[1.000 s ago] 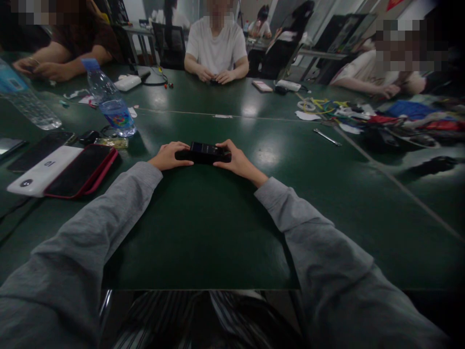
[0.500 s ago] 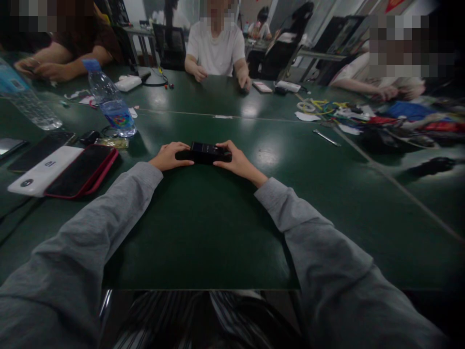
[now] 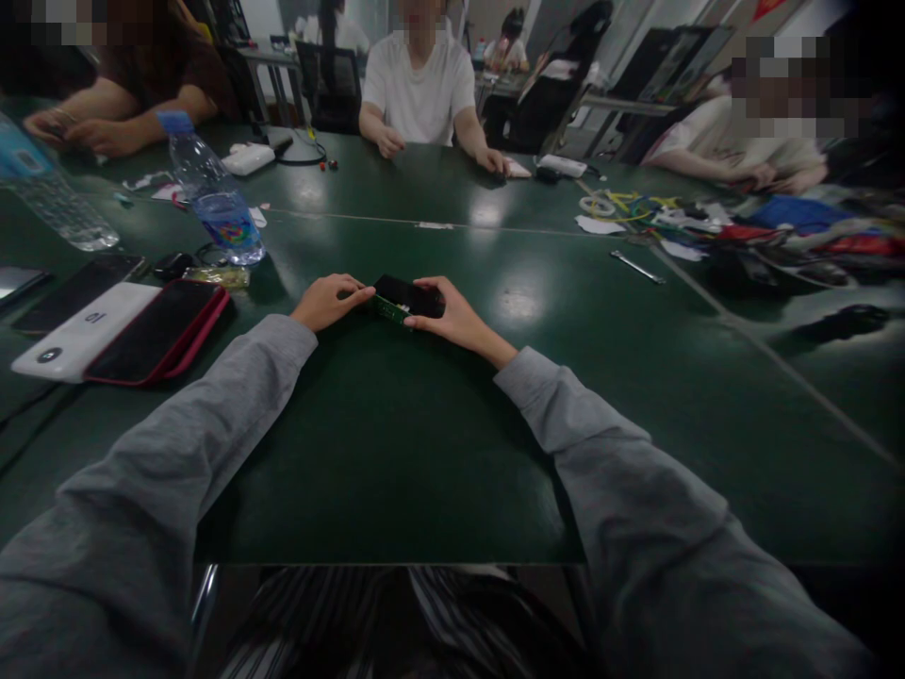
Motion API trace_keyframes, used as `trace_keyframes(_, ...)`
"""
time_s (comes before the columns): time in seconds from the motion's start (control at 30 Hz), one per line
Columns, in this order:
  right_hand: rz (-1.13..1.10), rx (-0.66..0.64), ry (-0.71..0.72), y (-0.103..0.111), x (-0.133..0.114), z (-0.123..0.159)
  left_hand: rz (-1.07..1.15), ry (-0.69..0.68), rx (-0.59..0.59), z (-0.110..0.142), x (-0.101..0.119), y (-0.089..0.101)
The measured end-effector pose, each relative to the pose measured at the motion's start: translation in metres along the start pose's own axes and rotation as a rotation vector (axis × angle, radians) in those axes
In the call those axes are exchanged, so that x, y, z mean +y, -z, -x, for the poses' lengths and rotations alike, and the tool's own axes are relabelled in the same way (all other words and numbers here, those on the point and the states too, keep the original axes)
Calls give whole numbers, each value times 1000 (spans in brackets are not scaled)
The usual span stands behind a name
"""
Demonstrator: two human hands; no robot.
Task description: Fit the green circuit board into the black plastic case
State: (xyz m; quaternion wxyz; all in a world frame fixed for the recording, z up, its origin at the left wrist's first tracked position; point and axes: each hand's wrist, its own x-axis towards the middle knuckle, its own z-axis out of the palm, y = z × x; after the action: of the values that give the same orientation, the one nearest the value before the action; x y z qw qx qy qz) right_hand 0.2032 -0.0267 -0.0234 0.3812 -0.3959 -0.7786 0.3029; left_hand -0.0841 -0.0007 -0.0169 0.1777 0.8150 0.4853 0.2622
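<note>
A small black box-shaped device (image 3: 403, 290) is between my hands, just over the green table (image 3: 396, 453). It is turned so that a green circuit board (image 3: 391, 311) shows along its near side. My right hand (image 3: 447, 311) grips its right end, thumb on the near edge and fingers over the far side. My left hand (image 3: 334, 300) is pinched at the left corner, thumb and fingertips meeting the board's edge. Whether the board is seated in the black part or apart from it cannot be made out.
Left of me lie a white power bank (image 3: 85, 330), a red-cased phone (image 3: 159, 330) and a dark phone (image 3: 81, 294). Two water bottles, one nearer (image 3: 230, 222), stand behind. At right are a wrench (image 3: 637, 268) and a cable pile (image 3: 778, 226). Several people sit around.
The device has turned in my hands, and its green circuit board now shows. My left fingers have drawn into a pinch. The person opposite moved a hand toward the phone there.
</note>
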Motion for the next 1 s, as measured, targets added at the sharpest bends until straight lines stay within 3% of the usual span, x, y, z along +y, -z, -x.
trace_keyframes(0.13, -19, 29, 19, -8, -8, 1, -19, -10, 15, 1, 1, -1)
trace_keyframes(0.33, -176, -40, -143, -4, -4, -3, 103, 37, 45, -1, -5, 0)
trace_keyframes(0.5, 17, -6, -115, 2, 5, -9, 290, -53, -79, -1, -5, 1)
trace_keyframes(0.63, 79, 6, -112, 5, 13, -11, 200, -43, -159, 1, 3, -3)
trace_keyframes(0.8, 78, 86, -2, 9, 1, -9, 75, 2, -158, 2, 6, -8)
trace_keyframes(1.0, 155, 24, 167, 7, -31, -7, 50, -23, -156, 1, 6, -9)
